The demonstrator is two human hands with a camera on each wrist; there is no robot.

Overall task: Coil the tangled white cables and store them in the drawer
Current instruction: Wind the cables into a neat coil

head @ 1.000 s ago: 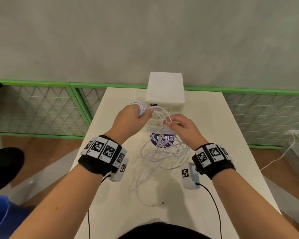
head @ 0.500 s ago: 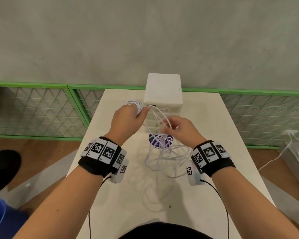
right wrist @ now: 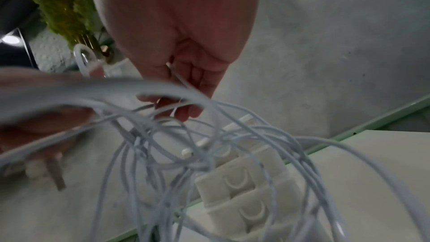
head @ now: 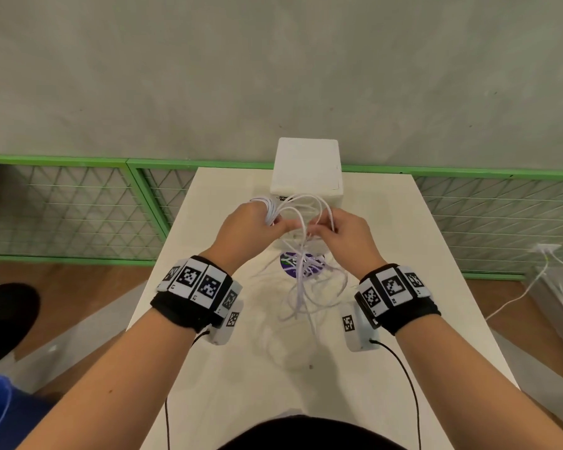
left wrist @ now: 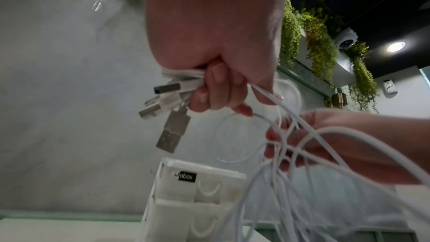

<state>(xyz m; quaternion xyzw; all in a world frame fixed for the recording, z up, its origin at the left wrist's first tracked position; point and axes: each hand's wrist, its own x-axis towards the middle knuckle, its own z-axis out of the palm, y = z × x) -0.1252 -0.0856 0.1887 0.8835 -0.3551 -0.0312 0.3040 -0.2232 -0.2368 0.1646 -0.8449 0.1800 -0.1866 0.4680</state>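
Both forearms reaching forward over the white table (head: 228, 401), black marker-tiled wristbands (head: 198, 289) on each. Left hand (head: 246, 230) raised, knuckles up, fingers curled tight round a bundle of white cables (head: 301, 280); from the left wrist view, four metal USB plugs (left wrist: 171, 130) sticking out below the fist (left wrist: 214, 30), one hanging lower than the rest. Right hand (head: 346, 237) level with it and just beside it, fingertips (left wrist: 277, 135) pinching several strands (thumb against forefinger, as far as the blur allows). Loops arching between the two hands, the rest of the tangle dangling below them, clear of the table as far as can be told, over a purple sticker (head: 290, 266).

Against the frame half a second back: hands drawn closer together, thumbs nearly meeting; the hanging tangle pulled up shorter and narrower, less of it trailing toward the near table edge. Left hand's grip on the bundle unchanged.

Beyond the hands, white drawer unit (head: 306, 170) standing at the far end of the table, drawers (right wrist: 239, 183) with curved handles all closed, a small black label (left wrist: 187, 177) on the top front. Farther still, green-framed mesh railing (head: 78, 216) and grey wall (head: 273, 66).
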